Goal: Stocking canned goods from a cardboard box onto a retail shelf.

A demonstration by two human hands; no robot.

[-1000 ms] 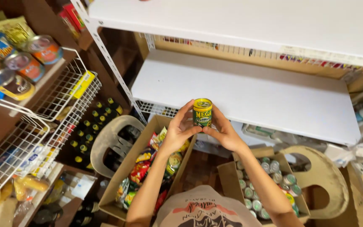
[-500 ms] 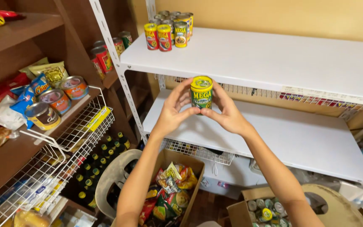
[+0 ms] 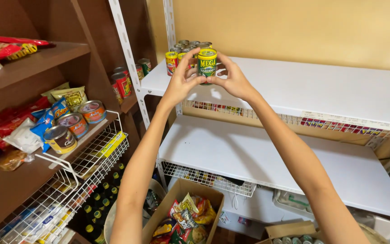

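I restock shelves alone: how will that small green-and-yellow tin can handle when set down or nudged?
The green-and-yellow tin can looks rigid, probably dense for its size. Both hands, left hand and right hand, steady it. Upright, its flat base should sit stable; tipped, it would likely roll.

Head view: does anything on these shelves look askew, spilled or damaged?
Nothing stands out. Both hands, left hand and right hand, hold a yellow-and-green can upright above the white shelf, beside a tidy cluster of cans. No spill or damage shows.
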